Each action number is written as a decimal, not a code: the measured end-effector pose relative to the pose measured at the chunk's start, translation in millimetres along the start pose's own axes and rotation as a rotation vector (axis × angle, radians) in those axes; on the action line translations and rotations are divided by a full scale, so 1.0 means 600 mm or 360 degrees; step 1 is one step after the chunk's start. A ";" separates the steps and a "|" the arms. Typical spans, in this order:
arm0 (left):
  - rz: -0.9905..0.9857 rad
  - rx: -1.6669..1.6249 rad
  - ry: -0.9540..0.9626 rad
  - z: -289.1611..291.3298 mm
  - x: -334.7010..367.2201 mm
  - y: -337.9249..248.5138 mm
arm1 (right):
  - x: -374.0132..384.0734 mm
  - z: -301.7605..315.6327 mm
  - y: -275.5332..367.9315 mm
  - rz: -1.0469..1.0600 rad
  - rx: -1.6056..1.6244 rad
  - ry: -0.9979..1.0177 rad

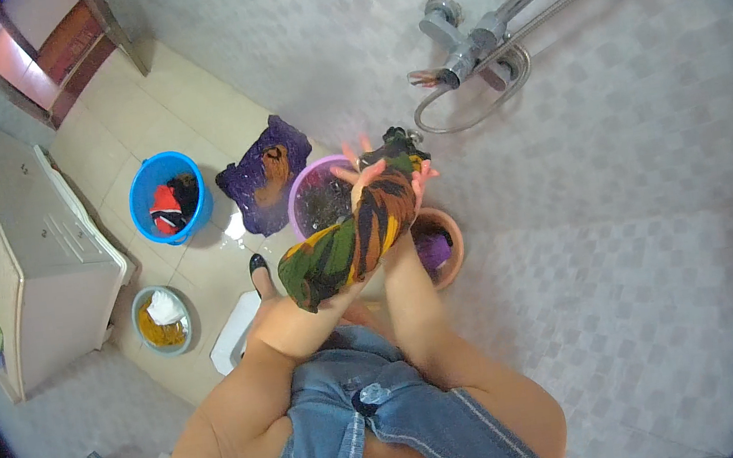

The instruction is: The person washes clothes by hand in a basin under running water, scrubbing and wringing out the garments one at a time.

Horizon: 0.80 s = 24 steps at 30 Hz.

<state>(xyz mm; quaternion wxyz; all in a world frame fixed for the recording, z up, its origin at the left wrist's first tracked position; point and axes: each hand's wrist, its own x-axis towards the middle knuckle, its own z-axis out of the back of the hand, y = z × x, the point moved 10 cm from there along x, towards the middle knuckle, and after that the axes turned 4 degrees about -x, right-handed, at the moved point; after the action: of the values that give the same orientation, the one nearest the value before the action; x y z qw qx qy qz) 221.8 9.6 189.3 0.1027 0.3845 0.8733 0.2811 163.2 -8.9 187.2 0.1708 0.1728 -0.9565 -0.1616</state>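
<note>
A twisted camouflage-patterned cloth (350,242), green, brown, black and yellow, lies across my left forearm and runs up between my hands. My left hand (364,178) grips its left side, several fingertips sticking out past the fabric. Against the right side presses my right hand (422,182), wrapped partly round the cloth, its palm hidden. The cloth's bunched far end (396,145) rises beyond my fingers. Below it stands a pink basin (295,214) holding dark, wet-looking contents, partly covered by the cloth and my left hand.
A terracotta-coloured bucket (454,259) with purple fabric stands by my right forearm. Dark purple cloth (242,185) lies on wet tiles. Farther left are a blue bucket (141,211) of clothes and a grey basin (142,334). A shower tap (464,57) juts from the wall; a cabinet (42,269) stands left.
</note>
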 end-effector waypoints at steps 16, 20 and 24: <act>-0.0162 0.1566 -0.0717 0.040 0.065 -0.047 | 0.018 0.152 0.135 -0.0484 -0.1359 -0.0926; -0.0430 0.1949 -0.0708 0.102 0.098 -0.100 | 0.019 0.201 0.128 -0.0775 -0.2122 -0.0759; -0.0595 0.2473 -0.0845 0.125 0.107 -0.147 | 0.039 0.221 0.105 -0.1016 -0.2914 -0.0460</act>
<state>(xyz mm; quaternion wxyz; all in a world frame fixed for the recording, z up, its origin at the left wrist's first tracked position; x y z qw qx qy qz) 153.8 39.0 79.9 0.0556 0.2482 0.8146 -0.5213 74.7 71.2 98.8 0.0683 0.2027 -0.3812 -0.8994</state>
